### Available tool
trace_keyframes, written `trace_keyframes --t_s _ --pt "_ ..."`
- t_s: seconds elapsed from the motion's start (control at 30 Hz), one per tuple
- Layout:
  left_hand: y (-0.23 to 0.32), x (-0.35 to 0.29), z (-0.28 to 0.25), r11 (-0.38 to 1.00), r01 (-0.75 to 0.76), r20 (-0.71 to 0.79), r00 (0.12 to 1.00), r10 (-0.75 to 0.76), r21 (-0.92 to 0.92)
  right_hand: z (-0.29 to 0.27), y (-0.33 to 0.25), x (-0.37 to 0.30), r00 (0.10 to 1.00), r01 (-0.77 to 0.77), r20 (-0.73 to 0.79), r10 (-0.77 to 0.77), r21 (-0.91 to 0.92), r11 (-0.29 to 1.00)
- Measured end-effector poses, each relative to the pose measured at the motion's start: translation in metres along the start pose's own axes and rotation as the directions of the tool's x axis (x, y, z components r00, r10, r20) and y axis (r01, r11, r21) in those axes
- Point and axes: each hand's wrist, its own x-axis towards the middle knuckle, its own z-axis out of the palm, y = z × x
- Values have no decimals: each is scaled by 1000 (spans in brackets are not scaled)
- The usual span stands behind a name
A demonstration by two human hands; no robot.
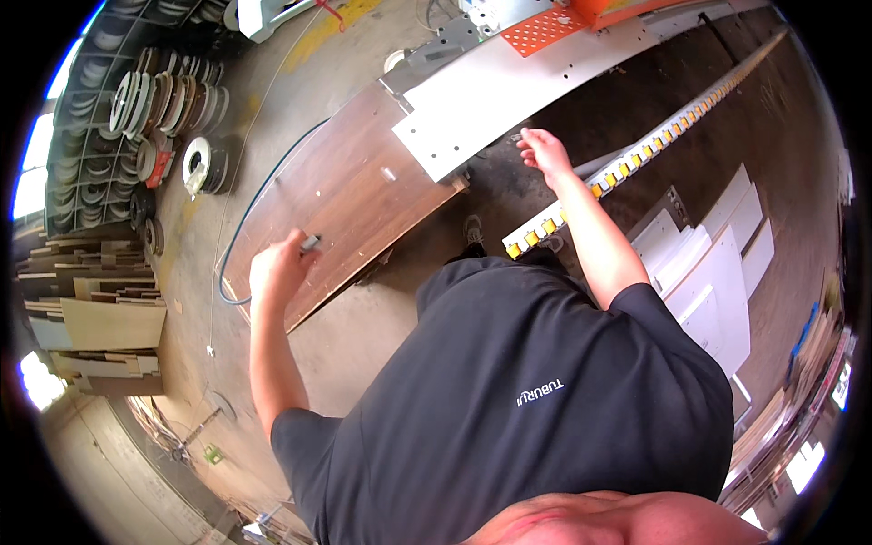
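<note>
A: What's in the left hand (276,265)?
B: Thumb and fingers pinched on a small grey piece (311,242), blocky, above the left part of a smooth wood-grain board (350,173);
A: And the right hand (546,156)?
B: Fingers curled beside the flat white panel (495,95), punched with round holes; whether they clamp the blurred metallic bit (517,137) I cannot tell; a long yellow-rollered rail (624,170) lies right

Your left hand (280,263) is over the tabletop (336,204), your right hand (547,156) between the panel (490,95) at its far right end and the roller rail (656,143), the 2 well apart. Right of the rail are sheets (713,295); far left, coils (162,104); nearer left, stacked boards (109,322).
</note>
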Motion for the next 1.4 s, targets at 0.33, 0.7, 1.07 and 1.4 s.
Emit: trace_keyframes --t_s 0.33,0.7,1.07,1.4 --pt "45 59 36 941 -311 -53 950 306 -136 -52 3 -58 987 111 -133 -90 159 981" --pt "213 62 149 617 -765 423 505 753 -184 -207 175 -285 644 283 -759 101 359 889" --pt "348 -2 190 300 -947 278 258 925 -119 -65 415 -519 301 32 -772 560 595 803" --pt "378 -135 218 -21 -999 685 10 729 37 -19 537 -600 221 375 -715 664 690 619"
